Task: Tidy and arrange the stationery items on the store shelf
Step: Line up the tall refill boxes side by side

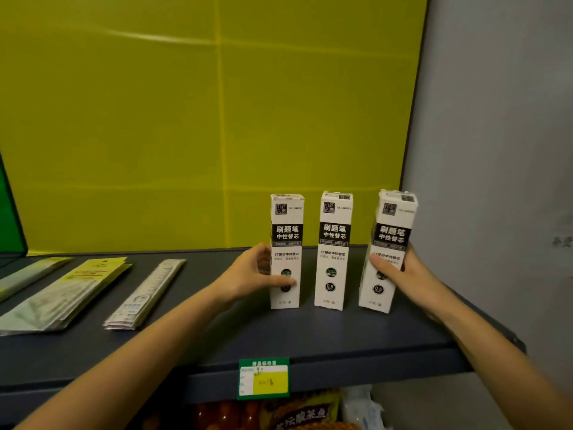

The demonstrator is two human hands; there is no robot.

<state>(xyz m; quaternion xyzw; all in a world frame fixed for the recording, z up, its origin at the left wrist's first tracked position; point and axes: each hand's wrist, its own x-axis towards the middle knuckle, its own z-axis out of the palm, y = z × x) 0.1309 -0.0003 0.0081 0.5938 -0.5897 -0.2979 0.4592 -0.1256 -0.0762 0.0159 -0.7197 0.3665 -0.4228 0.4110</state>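
Note:
Three tall white refill boxes with black bands stand in a row on the dark grey shelf [217, 346]. My left hand [248, 276] grips the left box [286, 231] around its lower half, thumb across the front. The middle box [333, 243] stands upright and untouched. My right hand [400, 271] holds the right box [392, 225], which leans slightly to the right, close to the grey side wall.
Flat packs of stationery lie on the shelf's left part: a yellow-headed stack [68, 293], a narrow white stack [145, 294] and another pack [28, 274] at the far left. A green price tag [263, 378] hangs on the shelf's front edge. Snack packets [297, 414] sit below.

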